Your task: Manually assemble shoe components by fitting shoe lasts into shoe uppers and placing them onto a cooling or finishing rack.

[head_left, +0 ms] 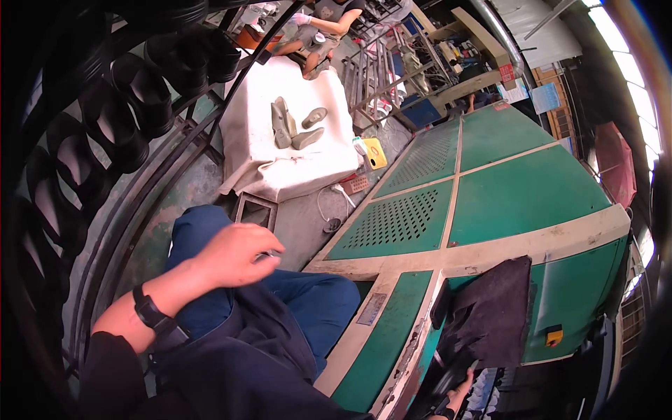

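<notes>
My left hand [241, 255] hovers over my blue-trousered lap, its fingers curled together. A small shiny grey bit shows at the fingertips, too small to name. At the lower right, my right hand [458, 392] is beside a black object [448, 374], with its fingers around the edge; its kind is lost in shadow. Just above that hand hangs a frayed black cloth flap [490, 315] on the green machine [525, 196]. Some white pieces [483, 395] lie in the dark opening beside the hand.
Black shoes [140, 91] stand on a curved metal rack [175, 154] at my left. Ahead, a white-covered table [308, 171] carries several olive shoe pieces [283, 122]. Behind it sits another person [322, 31] wearing gloves. A yellow container [374, 154] stands by the machine.
</notes>
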